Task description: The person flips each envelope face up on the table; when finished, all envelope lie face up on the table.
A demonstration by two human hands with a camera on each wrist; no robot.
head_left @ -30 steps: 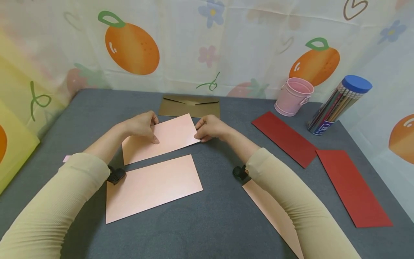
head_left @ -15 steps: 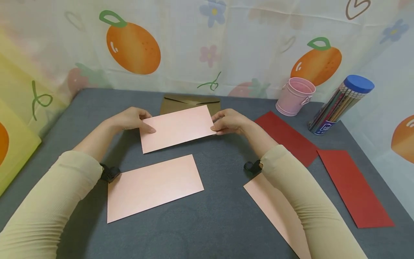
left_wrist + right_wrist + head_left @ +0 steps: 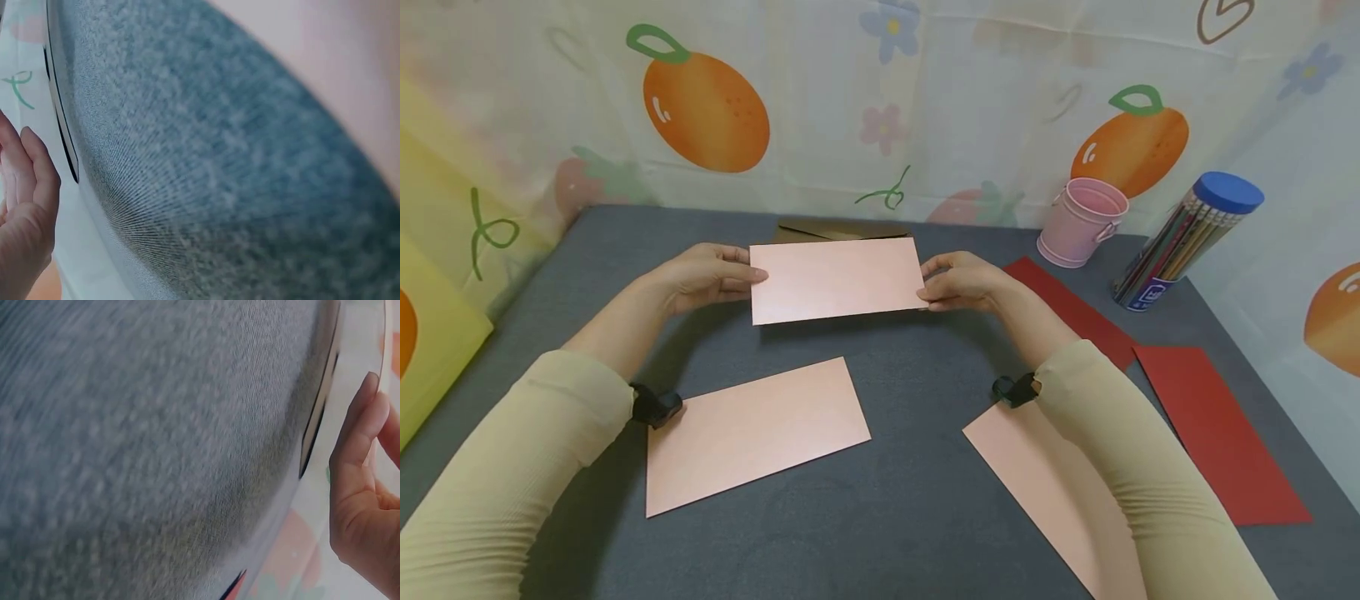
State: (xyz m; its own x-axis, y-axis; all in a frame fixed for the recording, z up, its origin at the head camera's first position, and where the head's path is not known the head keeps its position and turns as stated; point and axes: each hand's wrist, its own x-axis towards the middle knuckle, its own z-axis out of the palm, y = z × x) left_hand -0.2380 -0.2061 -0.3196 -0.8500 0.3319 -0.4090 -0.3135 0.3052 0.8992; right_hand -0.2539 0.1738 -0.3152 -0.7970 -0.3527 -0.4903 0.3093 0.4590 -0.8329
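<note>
Left hand (image 3: 711,277) gripping: thumb on the front face of the pink card (image 3: 838,282), at its left edge. Right hand (image 3: 962,281) pinches the opposite edge near the lower right corner. Card held raised above the grey table (image 3: 865,533), face toward the head camera, long side running left to right, shadow beneath.

Directly behind it, a brown envelope (image 3: 838,227) lies on the table, mostly covered from this angle. Nearer the person, a second pink card (image 3: 760,437) lies flat, one corner behind the left wristband (image 3: 655,406). A third pink card (image 3: 1045,492) lies partly hidden under the right sleeve (image 3: 1120,467).

Right side: two red cards (image 3: 1221,433), corners meeting or nearly so. Beyond them, a pink bucket (image 3: 1078,225) beside a blue-lidded pencil tub (image 3: 1183,246).
</note>
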